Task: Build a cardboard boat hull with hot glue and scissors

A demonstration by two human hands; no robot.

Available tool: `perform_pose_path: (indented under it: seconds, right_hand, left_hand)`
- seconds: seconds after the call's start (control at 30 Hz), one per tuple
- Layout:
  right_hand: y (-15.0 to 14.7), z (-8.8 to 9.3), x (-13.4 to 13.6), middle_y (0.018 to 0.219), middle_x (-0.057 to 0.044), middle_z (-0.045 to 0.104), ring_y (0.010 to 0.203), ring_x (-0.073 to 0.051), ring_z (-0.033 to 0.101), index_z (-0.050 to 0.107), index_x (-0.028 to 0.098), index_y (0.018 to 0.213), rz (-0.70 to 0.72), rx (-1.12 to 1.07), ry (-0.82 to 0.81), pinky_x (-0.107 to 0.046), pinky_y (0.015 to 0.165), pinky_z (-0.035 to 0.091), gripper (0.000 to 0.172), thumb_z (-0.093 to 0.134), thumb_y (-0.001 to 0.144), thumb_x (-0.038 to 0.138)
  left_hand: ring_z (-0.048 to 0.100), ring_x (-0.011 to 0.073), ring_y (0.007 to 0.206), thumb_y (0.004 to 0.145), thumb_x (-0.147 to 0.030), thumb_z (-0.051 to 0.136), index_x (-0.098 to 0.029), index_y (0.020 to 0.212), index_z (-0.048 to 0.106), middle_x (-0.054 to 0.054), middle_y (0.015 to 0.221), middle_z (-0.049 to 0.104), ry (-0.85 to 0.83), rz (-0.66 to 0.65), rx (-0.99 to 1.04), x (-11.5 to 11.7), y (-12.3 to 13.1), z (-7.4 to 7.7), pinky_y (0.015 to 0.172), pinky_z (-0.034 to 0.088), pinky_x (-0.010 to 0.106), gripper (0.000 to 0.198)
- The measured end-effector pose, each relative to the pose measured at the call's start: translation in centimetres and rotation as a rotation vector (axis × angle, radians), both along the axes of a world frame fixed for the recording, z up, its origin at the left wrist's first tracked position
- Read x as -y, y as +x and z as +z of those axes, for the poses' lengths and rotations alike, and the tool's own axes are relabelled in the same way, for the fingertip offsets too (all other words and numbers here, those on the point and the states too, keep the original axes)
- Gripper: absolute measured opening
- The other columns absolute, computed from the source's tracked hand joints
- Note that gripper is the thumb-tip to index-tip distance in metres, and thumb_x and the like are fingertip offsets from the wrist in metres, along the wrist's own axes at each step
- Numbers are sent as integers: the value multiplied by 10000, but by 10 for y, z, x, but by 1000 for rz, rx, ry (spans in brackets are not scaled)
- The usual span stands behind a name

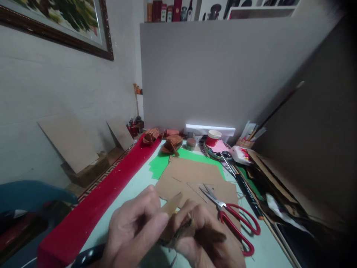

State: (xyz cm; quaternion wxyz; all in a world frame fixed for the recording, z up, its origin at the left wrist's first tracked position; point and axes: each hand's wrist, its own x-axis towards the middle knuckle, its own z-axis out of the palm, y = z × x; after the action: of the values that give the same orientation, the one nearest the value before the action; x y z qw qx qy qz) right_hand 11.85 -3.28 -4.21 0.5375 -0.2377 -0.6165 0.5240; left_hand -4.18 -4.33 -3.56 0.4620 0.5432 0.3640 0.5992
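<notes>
A pointed piece of tan cardboard sticks up between my two hands, pinched under the thumb of my left hand. My right hand has its fingers curled round a dark brown, ragged-edged piece, close against the cardboard. Whether the two pieces are joined is hidden by my fingers. Just right of my right hand lie red-handled scissors, blades parted, on a brown cardboard sheet. A clear set square rests on the same sheet.
Green sheets lie under the cardboard. Two brown woven model boats stand at the back left, beside a red cloth strip. A red-and-white cup sits at the back. Brushes and cardboard scraps line the right edge.
</notes>
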Motion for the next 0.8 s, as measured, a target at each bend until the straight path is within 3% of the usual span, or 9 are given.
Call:
perform_pose_path:
  seconds: [0.13, 0.33, 0.57, 0.67, 0.8]
  right_hand:
    - [4, 16, -6, 864, -24, 562, 826, -203, 539, 530, 235, 833, 37, 198, -54, -345, 737, 402, 268, 575, 1001, 438]
    - [-1, 26, -18, 820, -7, 563, 799, -183, 506, 494, 224, 809, 26, 307, -123, -328, 731, 374, 267, 569, 993, 403]
    - [-3, 35, -21, 726, 43, 488, 679, -130, 430, 474, 216, 761, 9, 351, -12, -282, 619, 318, 271, 579, 991, 316]
    - [-5, 35, -23, 722, 41, 484, 686, -133, 436, 463, 216, 745, 6, 317, -36, -279, 627, 329, 278, 590, 975, 307]
    - [-10, 33, -28, 771, 44, 479, 738, -136, 453, 475, 225, 809, 2, 257, -131, -280, 684, 363, 217, 580, 981, 304]
  left_hand:
    - [512, 177, 788, 941, -446, 645, -260, 864, 684, -5, 813, 556, -63, -38, -25, -7, -5, 10, 707, 418, 293, 206]
    - [446, 144, 696, 868, -362, 756, -222, 694, 624, -30, 707, 490, -161, -9, 97, -17, -4, 17, 634, 378, 271, 259]
    - [385, 155, 705, 872, -334, 756, -221, 580, 610, -34, 643, 441, -96, 68, 107, -17, -2, 12, 679, 368, 272, 346]
    - [401, 154, 709, 884, -322, 756, -239, 618, 666, -37, 650, 456, -58, 106, 107, -19, 0, 6, 690, 384, 269, 292]
    - [502, 134, 741, 897, -329, 750, -291, 831, 736, -50, 738, 557, -63, 97, 98, -25, -1, 4, 675, 450, 221, 78]
